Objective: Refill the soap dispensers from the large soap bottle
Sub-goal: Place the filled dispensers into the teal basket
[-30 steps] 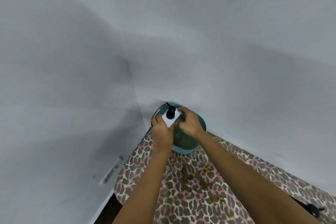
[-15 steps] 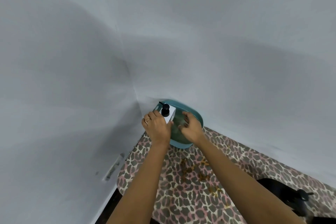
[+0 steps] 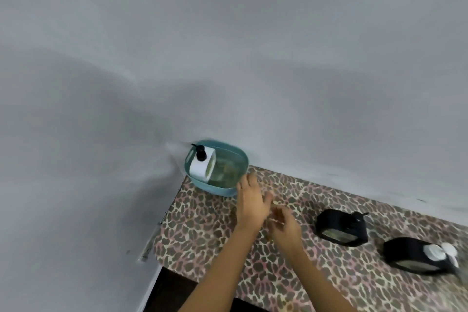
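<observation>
White dispenser (image 3: 202, 168) upright in teal basin (image 3: 220, 189); likely wet, slippery, so grip flat sides. Left hand (image 3: 250, 201), right hand (image 3: 285, 225) open, empty.

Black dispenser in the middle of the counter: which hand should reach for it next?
Probably the right hand. It is empty and hangs closer to the black dispenser, with bare counter between them. The left hand, also empty, sits nearer the teal tub and would have to cross over the right.

Leopard-print counter (image 3: 202, 230) beneath grey wall (image 3: 278, 58)
</observation>
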